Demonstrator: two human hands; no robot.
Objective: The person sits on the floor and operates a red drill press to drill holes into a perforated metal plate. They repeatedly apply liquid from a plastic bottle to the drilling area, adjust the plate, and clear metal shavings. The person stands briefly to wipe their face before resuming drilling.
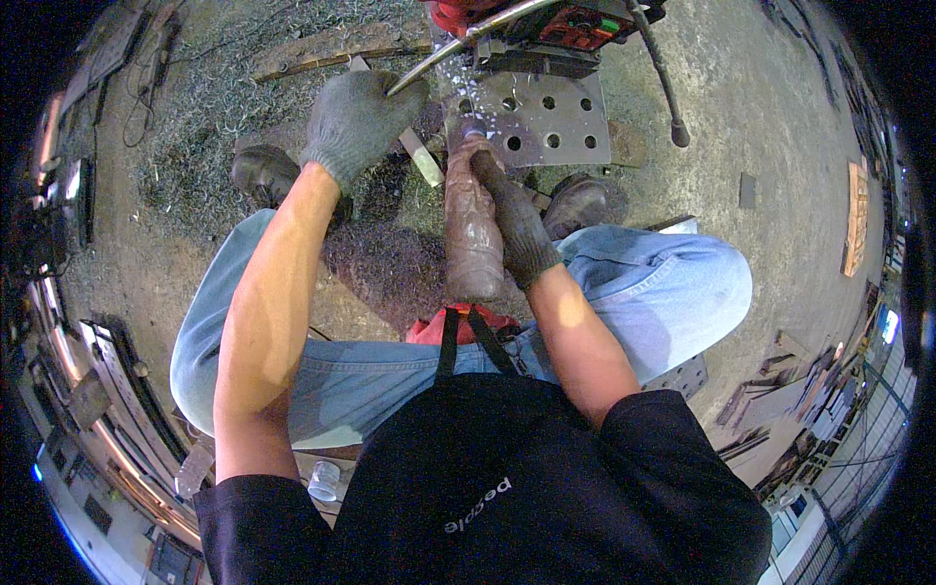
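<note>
My left hand [361, 119], in a grey knit glove, is closed around the end of a metal lever handle [468, 44]. The handle runs up to a red and black drilling machine [575, 29] at the top of the view. My right hand [519, 216], in a dark glove, wraps round a crumpled, brownish plastic bottle [472, 239]. The bottle's neck points away from me, toward the base of the machine. White drops or splashes lie in front of it on a grey steel plate [561, 151] with several round holes. The drill's cutting end is hidden.
A second lever [668, 93] with a dark knob hangs on the machine's right. Metal shavings [219, 117] cover the floor at left, near a rusty flat bar [341, 51]. My shoes [585, 203] flank the work. Scrap metal pieces [799, 390] lie at right, and a clear plastic cup [324, 481] stands beside me.
</note>
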